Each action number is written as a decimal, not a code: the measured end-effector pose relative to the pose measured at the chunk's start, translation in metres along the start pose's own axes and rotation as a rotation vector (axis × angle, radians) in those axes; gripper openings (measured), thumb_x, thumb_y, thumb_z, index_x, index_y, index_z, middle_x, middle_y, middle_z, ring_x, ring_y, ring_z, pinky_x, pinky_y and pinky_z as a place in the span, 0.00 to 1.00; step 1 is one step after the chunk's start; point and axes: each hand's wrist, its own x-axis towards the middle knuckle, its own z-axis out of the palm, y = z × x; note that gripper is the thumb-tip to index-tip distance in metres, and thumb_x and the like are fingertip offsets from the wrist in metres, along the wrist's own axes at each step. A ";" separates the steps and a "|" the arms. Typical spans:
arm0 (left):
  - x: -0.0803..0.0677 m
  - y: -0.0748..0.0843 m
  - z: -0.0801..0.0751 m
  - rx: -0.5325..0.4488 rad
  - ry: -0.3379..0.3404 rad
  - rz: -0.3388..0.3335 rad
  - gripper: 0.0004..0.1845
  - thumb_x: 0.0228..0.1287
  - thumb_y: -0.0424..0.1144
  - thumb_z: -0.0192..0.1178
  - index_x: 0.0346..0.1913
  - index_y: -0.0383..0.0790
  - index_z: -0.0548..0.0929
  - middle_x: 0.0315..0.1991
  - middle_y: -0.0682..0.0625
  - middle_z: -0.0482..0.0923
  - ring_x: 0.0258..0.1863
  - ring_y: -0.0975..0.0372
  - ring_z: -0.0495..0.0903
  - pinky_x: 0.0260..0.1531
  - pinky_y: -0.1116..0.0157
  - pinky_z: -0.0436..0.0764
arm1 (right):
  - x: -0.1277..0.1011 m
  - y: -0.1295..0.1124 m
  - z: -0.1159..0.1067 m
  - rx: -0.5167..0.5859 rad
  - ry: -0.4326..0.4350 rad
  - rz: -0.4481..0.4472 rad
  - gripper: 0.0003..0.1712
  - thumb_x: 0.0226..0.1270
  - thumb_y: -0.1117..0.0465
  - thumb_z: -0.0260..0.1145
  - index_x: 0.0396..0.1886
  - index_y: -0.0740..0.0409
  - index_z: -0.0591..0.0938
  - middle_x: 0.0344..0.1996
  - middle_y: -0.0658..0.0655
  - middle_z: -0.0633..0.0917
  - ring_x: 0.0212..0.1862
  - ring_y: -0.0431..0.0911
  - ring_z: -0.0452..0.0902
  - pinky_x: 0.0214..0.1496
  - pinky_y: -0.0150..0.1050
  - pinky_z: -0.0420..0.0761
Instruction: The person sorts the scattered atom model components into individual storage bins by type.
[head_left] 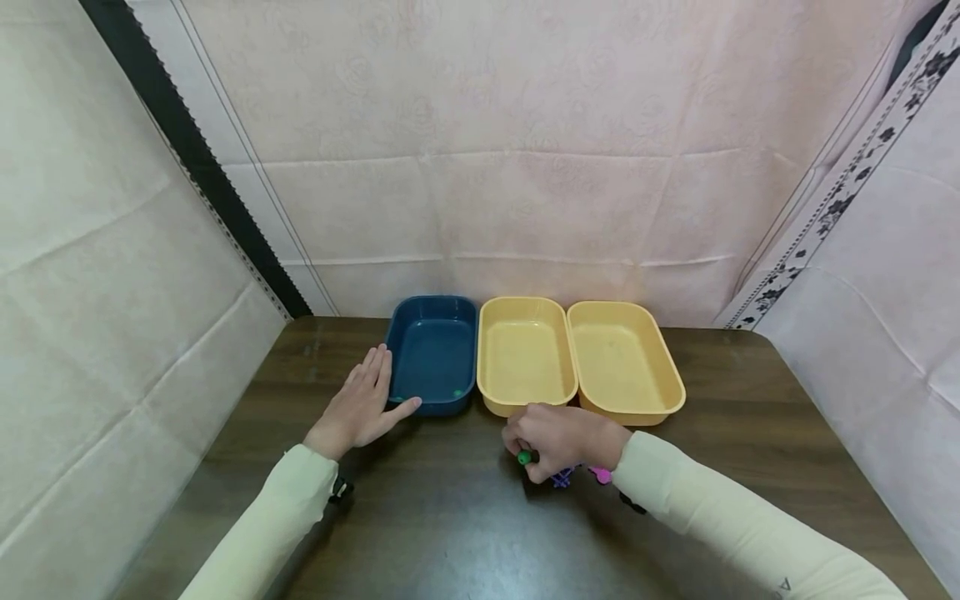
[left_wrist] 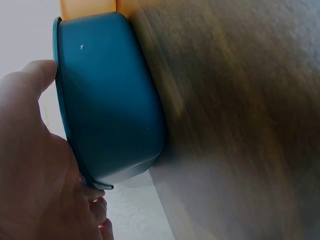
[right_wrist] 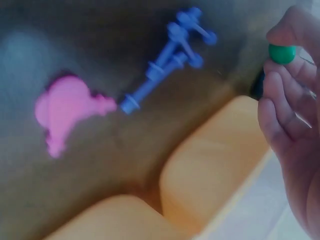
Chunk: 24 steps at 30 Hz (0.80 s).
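My left hand (head_left: 358, 408) rests against the left and near sides of a dark blue plastic tub (head_left: 433, 350), fingers extended and thumb spread. In the left wrist view the thumb touches the tub's rim (left_wrist: 61, 95). My right hand (head_left: 564, 437) pinches a small thing with a rounded green end (right_wrist: 282, 54), just in front of the middle tub. Its dark part is mostly hidden by the fingers. On the table near that hand lie a blue-purple plastic piece with thin bars (right_wrist: 162, 62) and a pink rounded piece with short pegs (right_wrist: 67, 105).
Two yellow tubs, one in the middle (head_left: 525, 354) and one at the right (head_left: 626, 358), stand beside the blue tub in a row. The brown wooden table (head_left: 420, 517) ends behind them at a pale cloth (head_left: 487, 208). Cloths also hang at both sides.
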 end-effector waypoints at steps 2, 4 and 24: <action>0.000 0.000 0.000 -0.001 0.003 0.001 0.58 0.75 0.72 0.48 0.84 0.26 0.44 0.86 0.32 0.40 0.86 0.37 0.42 0.83 0.37 0.50 | 0.000 -0.001 -0.007 0.007 0.001 0.007 0.09 0.59 0.60 0.78 0.34 0.48 0.84 0.29 0.43 0.81 0.31 0.32 0.74 0.33 0.23 0.78; 0.000 0.001 -0.001 -0.003 0.005 0.002 0.58 0.75 0.72 0.48 0.84 0.26 0.45 0.86 0.32 0.41 0.86 0.37 0.42 0.83 0.37 0.50 | 0.000 -0.003 -0.014 0.014 0.001 0.018 0.09 0.60 0.61 0.78 0.35 0.48 0.85 0.29 0.44 0.82 0.32 0.34 0.74 0.34 0.24 0.79; 0.000 -0.001 0.001 0.005 0.008 0.002 0.58 0.75 0.73 0.47 0.84 0.27 0.45 0.87 0.33 0.40 0.86 0.38 0.42 0.83 0.38 0.50 | 0.027 -0.017 -0.092 -0.164 0.014 -0.024 0.10 0.57 0.61 0.78 0.31 0.53 0.82 0.30 0.50 0.83 0.33 0.38 0.73 0.35 0.27 0.76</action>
